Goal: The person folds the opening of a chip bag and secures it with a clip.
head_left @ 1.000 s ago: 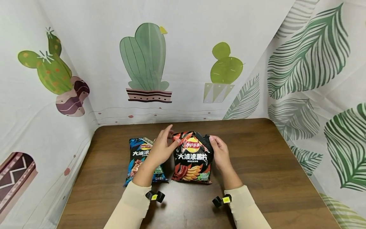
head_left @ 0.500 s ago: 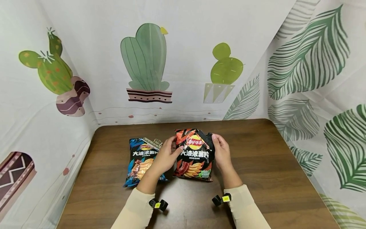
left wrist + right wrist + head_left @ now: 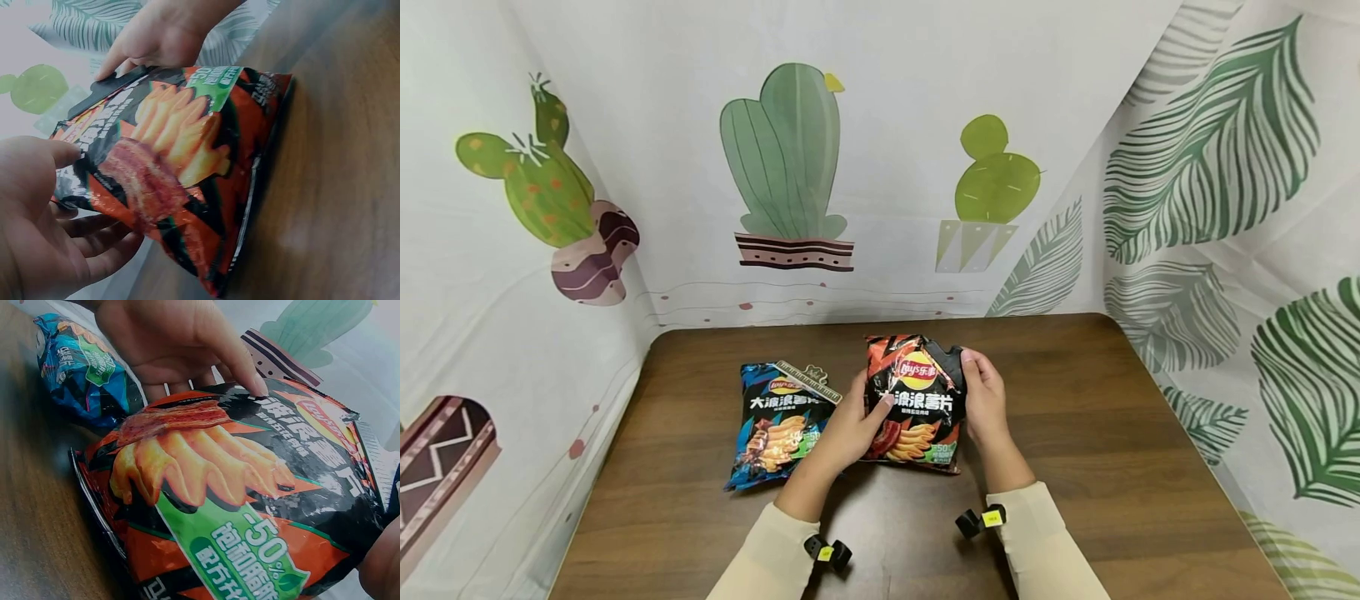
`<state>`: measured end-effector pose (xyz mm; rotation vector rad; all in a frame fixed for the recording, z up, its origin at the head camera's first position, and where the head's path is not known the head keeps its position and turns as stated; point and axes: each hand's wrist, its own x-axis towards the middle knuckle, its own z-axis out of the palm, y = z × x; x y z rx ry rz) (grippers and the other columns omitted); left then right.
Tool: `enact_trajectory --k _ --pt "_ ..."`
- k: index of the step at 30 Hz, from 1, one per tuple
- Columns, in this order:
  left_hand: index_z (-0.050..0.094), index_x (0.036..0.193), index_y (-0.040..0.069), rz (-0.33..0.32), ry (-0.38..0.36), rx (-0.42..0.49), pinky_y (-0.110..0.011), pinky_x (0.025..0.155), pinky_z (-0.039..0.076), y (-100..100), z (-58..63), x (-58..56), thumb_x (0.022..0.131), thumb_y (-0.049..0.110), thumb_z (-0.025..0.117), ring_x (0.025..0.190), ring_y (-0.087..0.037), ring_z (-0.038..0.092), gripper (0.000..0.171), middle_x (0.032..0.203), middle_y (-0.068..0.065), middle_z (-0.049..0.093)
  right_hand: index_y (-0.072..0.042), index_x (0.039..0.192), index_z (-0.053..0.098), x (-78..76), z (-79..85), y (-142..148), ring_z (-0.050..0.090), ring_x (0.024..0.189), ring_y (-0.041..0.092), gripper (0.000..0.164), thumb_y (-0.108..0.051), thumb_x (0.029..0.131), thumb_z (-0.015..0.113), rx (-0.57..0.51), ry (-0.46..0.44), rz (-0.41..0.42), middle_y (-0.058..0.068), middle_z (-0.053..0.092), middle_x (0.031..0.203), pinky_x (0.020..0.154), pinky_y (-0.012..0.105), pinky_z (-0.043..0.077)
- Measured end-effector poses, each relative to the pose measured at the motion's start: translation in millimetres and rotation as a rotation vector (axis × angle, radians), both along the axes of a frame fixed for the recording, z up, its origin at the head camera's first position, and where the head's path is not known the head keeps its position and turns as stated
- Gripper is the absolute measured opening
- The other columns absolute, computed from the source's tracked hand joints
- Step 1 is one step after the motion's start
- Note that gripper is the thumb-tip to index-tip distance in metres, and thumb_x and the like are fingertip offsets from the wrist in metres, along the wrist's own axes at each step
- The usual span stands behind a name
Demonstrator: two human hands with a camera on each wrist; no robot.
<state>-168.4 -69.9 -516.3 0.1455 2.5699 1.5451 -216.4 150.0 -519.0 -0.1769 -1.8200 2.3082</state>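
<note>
A red and black bag of potato chips (image 3: 917,408) is held up off the tabletop in the head view, its lower edge close to the wood. My left hand (image 3: 853,421) grips its left side, thumb on the front and fingers behind. Across the bag's upper right corner lies a black bag clip (image 3: 946,360). My right hand (image 3: 985,396) pinches the clip's outer end at that corner; part of its fingers is hidden behind the bag. Left of it lies a blue bag of chips (image 3: 775,429), a pale piano-key-patterned clip (image 3: 808,381) slanting across its upper right corner.
The brown wooden table (image 3: 1120,467) extends around both bags. Behind it hangs a white cloth (image 3: 895,167) printed with cacti and leaves. My left forearm passes close to the blue bag's lower right side.
My left hand has come down from the red bag's upper left corner to its left side, gripping lower. The bag has shifted slightly right; the right hand keeps its hold. More of the blue bag shows.
</note>
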Motion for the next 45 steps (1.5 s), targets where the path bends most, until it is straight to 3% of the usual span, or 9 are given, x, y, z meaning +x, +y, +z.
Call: enact_trajectory --k 4,13,18,22,28,35,41,45 --pt "0.017 0.162 0.022 0.003 0.02 0.026 -0.057 0.119 0.032 3.8 -5.0 1.5 0.102 0.056 0.05 0.147 -0.035 0.038 0.077 0.163 -0.013 0.035 -0.001 0.113 0.066 -0.4 -0.8 0.0 0.065 0.084 0.006 0.028 -0.027 0.104 0.058 -0.014 -0.014 -0.012 -0.009 0.071 0.095 0.077 0.02 0.056" --pt "0.016 0.163 0.028 0.088 0.078 -0.018 -0.062 0.109 0.04 14.7 -20.5 5.3 0.101 0.056 0.05 0.136 -0.042 0.05 0.076 0.155 -0.019 0.045 -0.003 0.114 0.066 -0.2 0.3 0.2 0.065 0.086 0.006 0.028 -0.027 0.104 0.057 -0.03 -0.035 -0.015 -0.01 0.071 0.098 0.079 0.02 0.054" --pt "0.016 0.162 0.033 0.09 0.023 0.107 -0.061 0.112 0.039 18.5 -30.4 8.3 0.102 0.057 0.049 0.137 -0.039 0.05 0.072 0.154 -0.018 0.047 0.005 0.123 0.062 0.6 -1.6 1.8 0.063 0.09 0.005 0.037 -0.027 0.105 0.055 -0.019 -0.046 -0.011 -0.011 0.069 0.1 0.081 0.019 0.053" --pt "0.019 0.161 0.035 0.098 0.005 0.145 -0.06 0.113 0.038 19.0 -32.8 10.0 0.102 0.058 0.046 0.138 -0.038 0.049 0.069 0.156 -0.014 0.046 0.006 0.128 0.06 1.2 -3.4 2.7 0.063 0.092 0.006 0.039 -0.026 0.106 0.053 -0.009 -0.057 -0.009 -0.011 0.069 0.102 0.082 0.019 0.053" --pt "0.028 0.16 0.027 0.141 0.027 0.163 -0.058 0.114 0.037 20.5 -37.2 10.9 0.104 0.054 0.047 0.139 -0.036 0.048 0.065 0.155 -0.014 0.048 0.0 0.132 0.06 2.4 -6.5 3.2 0.064 0.095 0.007 0.038 -0.026 0.105 0.054 0.0 -0.076 0.03 -0.007 0.068 0.111 0.082 0.021 0.054" --pt "0.038 0.155 0.019 0.235 0.075 0.206 -0.057 0.114 0.037 23.0 -43.7 10.6 0.106 0.045 0.048 0.138 -0.035 0.049 0.056 0.151 -0.016 0.051 -0.013 0.145 0.053 6.7 -13.7 3.8 0.062 0.105 0.007 0.042 -0.025 0.105 0.054 -0.01 -0.104 0.136 -0.003 0.063 0.127 0.088 0.021 0.053" --pt "0.046 0.15 0.018 0.319 0.094 0.172 -0.055 0.11 0.042 22.9 -45.3 8.9 0.105 0.047 0.049 0.133 -0.032 0.054 0.054 0.144 -0.014 0.058 -0.014 0.151 0.047 9.7 -21.7 4.3 0.058 0.114 0.007 0.047 -0.02 0.104 0.054 0.043 -0.127 0.155 0.004 0.062 0.128 0.095 0.016 0.048" --pt "0.049 0.148 0.017 0.353 0.099 0.161 -0.055 0.107 0.044 23.6 -44.5 9.0 0.105 0.046 0.049 0.131 -0.032 0.057 0.052 0.141 -0.014 0.061 -0.015 0.154 0.041 12.6 -27.4 4.6 0.05 0.128 0.014 0.052 -0.02 0.104 0.054 0.112 -0.166 0.176 0.011 0.053 0.144 0.099 0.015 0.042"
